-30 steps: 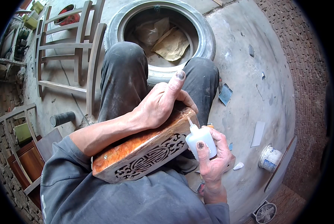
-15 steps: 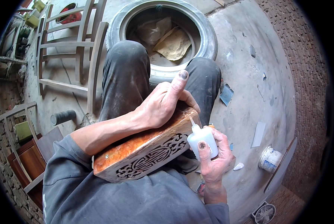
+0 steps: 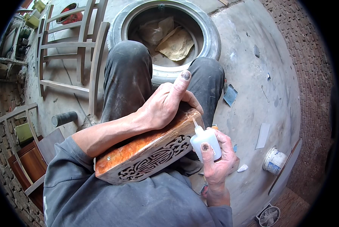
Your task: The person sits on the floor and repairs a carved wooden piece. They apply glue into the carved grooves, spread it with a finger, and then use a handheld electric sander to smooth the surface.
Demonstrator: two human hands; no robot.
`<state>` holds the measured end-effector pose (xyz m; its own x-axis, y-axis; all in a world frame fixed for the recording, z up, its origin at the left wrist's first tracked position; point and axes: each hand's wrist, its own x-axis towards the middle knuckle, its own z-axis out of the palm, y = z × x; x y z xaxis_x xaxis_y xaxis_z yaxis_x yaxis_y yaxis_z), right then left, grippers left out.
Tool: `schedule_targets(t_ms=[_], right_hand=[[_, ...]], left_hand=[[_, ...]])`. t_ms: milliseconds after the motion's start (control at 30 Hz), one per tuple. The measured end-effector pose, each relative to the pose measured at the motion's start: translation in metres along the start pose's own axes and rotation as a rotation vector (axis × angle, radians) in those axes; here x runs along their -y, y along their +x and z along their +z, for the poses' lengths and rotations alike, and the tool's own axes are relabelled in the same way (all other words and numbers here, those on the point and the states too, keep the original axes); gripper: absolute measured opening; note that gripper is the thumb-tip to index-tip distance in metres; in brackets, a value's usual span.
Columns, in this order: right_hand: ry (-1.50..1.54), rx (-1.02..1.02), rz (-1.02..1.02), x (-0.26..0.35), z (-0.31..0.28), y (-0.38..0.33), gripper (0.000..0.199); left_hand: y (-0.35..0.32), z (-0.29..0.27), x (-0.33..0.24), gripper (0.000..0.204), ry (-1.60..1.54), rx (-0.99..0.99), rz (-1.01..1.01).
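Across my lap lies a carved wooden box or panel (image 3: 142, 166), with a glossy orange-brown top and a pale side pierced by a round fretwork pattern. My left hand (image 3: 162, 106) grips its far right end, thumb raised and the other fingers curled over the edge, partly hidden. In my right hand (image 3: 219, 164) is a translucent white squeeze bottle (image 3: 206, 143), its thin nozzle tilted up against the right end of the wooden piece. My right thumb presses the bottle's near face. Whether liquid leaves the tip is too small to tell.
Beyond my knees lies a large tyre (image 3: 211, 36) with crumpled paper inside. Wooden chair frames (image 3: 65, 45) stand at the left, near a dark cylinder (image 3: 64, 118). On the right floor are a white bucket (image 3: 274, 160), blue sandpaper (image 3: 230, 95), a white strip (image 3: 262, 136) and a small fan (image 3: 269, 216).
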<state>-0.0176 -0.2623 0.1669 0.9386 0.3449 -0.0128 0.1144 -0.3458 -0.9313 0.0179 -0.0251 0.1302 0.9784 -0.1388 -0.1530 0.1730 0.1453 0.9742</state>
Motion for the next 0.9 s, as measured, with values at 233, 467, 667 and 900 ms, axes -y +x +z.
schedule_targets(t_ms=[233,467,667,900], right_hand=[[-0.036,-0.008,-0.057,-0.0007,-0.0006,-0.0007,0.042],[0.009,-0.016,0.020,0.0010,-0.0004,-0.0038,0.043],[-0.033,-0.029,-0.055,-0.0034,0.0009,-0.0024,0.042],[-0.030,-0.020,-0.057,0.0011,0.0018,0.0000,0.042]], left_hand=[[-0.0004,-0.0006,0.0003,0.104,-0.005,0.000,-0.009],[-0.0008,0.0004,-0.0011,0.104,-0.005,-0.002,0.000],[-0.0004,0.0001,-0.0015,0.104,-0.012,-0.001,0.002],[0.0000,-0.0019,-0.0029,0.103,0.009,0.013,-0.007]])
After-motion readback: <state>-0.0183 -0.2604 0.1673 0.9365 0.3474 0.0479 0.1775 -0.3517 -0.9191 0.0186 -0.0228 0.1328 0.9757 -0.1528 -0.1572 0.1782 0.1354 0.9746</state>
